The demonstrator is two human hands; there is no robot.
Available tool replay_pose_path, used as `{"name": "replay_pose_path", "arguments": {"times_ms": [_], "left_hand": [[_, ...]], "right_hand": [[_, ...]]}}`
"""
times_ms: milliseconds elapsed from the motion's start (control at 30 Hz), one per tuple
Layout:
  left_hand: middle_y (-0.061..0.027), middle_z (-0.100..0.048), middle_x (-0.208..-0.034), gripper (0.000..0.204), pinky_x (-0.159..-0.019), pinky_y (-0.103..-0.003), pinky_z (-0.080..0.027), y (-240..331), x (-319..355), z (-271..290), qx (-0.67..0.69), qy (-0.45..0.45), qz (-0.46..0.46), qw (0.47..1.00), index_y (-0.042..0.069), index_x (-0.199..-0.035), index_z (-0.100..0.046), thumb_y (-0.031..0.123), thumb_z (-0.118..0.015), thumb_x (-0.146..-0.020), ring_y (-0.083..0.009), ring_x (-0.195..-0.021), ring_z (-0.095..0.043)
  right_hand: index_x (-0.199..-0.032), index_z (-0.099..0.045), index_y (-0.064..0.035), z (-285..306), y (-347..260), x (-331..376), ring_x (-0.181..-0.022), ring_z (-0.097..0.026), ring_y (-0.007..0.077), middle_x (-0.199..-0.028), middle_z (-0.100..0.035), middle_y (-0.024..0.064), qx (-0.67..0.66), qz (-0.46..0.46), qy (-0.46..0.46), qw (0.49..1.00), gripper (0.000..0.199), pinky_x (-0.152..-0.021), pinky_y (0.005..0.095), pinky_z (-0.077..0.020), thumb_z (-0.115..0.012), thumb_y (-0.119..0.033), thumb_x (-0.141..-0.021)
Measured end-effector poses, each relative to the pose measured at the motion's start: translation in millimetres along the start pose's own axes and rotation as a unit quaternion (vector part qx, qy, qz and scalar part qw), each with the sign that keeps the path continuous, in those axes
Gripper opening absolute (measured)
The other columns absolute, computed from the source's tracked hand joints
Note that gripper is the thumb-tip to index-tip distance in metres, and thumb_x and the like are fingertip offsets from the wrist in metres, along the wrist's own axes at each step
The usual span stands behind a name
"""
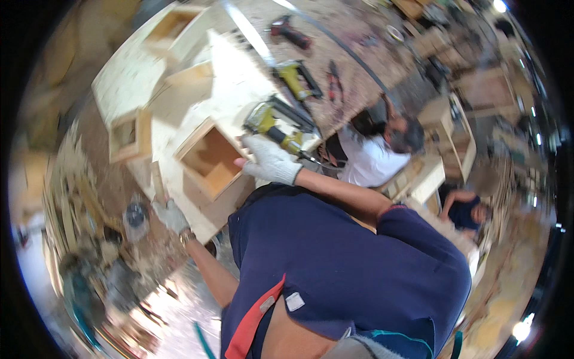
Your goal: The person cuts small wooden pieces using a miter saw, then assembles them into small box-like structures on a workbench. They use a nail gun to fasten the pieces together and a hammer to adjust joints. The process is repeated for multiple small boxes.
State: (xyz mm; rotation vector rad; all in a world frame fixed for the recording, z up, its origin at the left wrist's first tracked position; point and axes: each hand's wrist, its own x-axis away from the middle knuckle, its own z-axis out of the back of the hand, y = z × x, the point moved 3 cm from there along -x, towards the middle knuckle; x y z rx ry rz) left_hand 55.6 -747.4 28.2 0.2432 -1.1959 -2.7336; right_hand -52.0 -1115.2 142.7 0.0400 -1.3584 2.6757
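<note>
My left hand (171, 216), in a pale knit glove, is at the near edge of the white board (170, 128). Its fingers are closed round the lower end of a short wooden strip (157, 179). My right hand (267, 160), gloved too, reaches to the right corner of an open wooden box (209, 157). Its fingers look apart, with a bare fingertip at the box rim, and I see nothing held. Just beyond this hand a green and black nail gun (270, 124) lies on the board, its hose fitting close to my wrist.
A second nail gun (299, 81), red-handled pliers (335, 84) and a cordless drill (290, 33) lie farther off. Smaller wooden boxes (130, 136) stand on the board. A person in a white shirt (373, 155) is close on the right; another (466, 212) is behind. Wood scraps (78, 197) lie at left.
</note>
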Motion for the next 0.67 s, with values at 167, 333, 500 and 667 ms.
{"name": "replay_pose_path", "arguments": {"times_ms": [167,333,500,667], "left_hand": [[-0.0136,-0.060,-0.135,0.045,-0.106,-0.037,-0.045,126.3,44.0,-14.3,0.171,-0.268,-0.079,0.945,-0.003,-0.146,-0.052,0.020,-0.057,-0.107,-0.0243,-0.122,-0.054],[-0.0067,-0.060,-0.122,0.044,-0.090,-0.029,-0.048,184.1,83.9,-23.5,0.230,-0.405,-0.100,0.879,0.000,-0.142,-0.057,0.024,-0.060,-0.106,-0.0143,-0.101,-0.056],[-0.0016,-0.058,-0.102,0.040,-0.079,-0.026,-0.045,192.1,89.7,-33.0,0.253,-0.447,-0.084,0.854,0.000,-0.138,-0.059,0.022,-0.059,-0.105,-0.0099,-0.088,-0.052],[-0.0008,-0.055,-0.093,0.042,-0.075,-0.025,-0.043,179.1,84.1,-46.1,0.284,-0.482,-0.100,0.823,0.001,-0.138,-0.060,0.030,-0.058,-0.107,-0.0093,-0.082,-0.049]], "right_hand": [[-0.123,-0.057,0.0028,23.0,-40.3,-1.9,-0.096,-0.069,0.0430,-0.103,-0.067,0.0303,-0.147,0.074,0.188,0.968,0.046,-0.083,0.0468,-0.0557,-0.066,-0.036,-0.099],[-0.101,-0.061,0.0002,31.8,-37.0,-9.1,-0.074,-0.070,0.0303,-0.076,-0.067,0.0154,-0.177,0.058,0.231,0.955,0.030,-0.070,0.0405,-0.0546,-0.057,-0.029,-0.104],[-0.085,-0.062,-0.0016,22.7,-7.1,1.5,-0.051,-0.063,0.0162,-0.065,-0.059,0.0068,-0.405,-0.104,0.189,0.889,0.052,-0.051,0.0317,-0.0520,-0.047,-0.045,-0.110],[-0.088,-0.067,-0.0016,15.8,18.9,11.9,-0.045,-0.064,0.0180,-0.066,-0.062,0.0071,-0.481,-0.147,0.203,0.840,0.062,-0.046,0.0324,-0.0545,-0.045,-0.055,-0.109]]}}
